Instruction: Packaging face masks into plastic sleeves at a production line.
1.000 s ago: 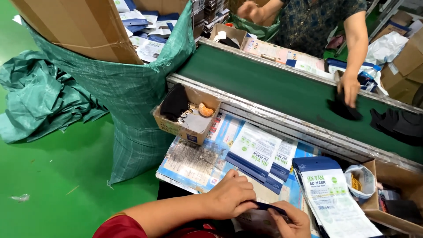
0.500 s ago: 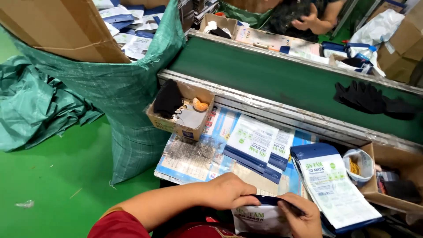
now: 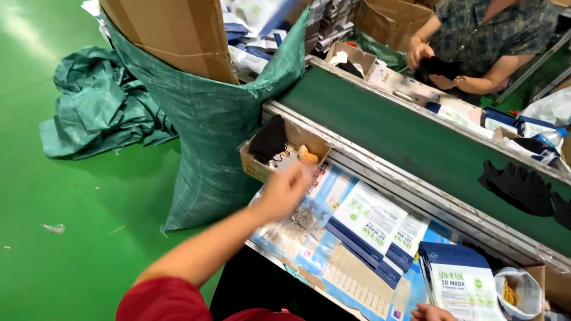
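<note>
My left hand (image 3: 285,189) is motion-blurred, reaching toward the small cardboard box (image 3: 279,156) at the counter's (image 3: 309,261) left end; I can't tell how open its fingers are or if it grips anything. The box holds black masks (image 3: 269,138). My right hand (image 3: 429,312) is cut off at the bottom edge beside the packet stack (image 3: 461,285), grip unreadable. The green sack (image 3: 214,128) crowds the box's left; the conveyor belt (image 3: 392,134) behind lies open.

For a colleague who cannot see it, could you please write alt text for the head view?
The person's left hand reaches toward a small cardboard box holding black masks beside a green conveyor belt. Their right hand rests by printed mask pouches.
</note>
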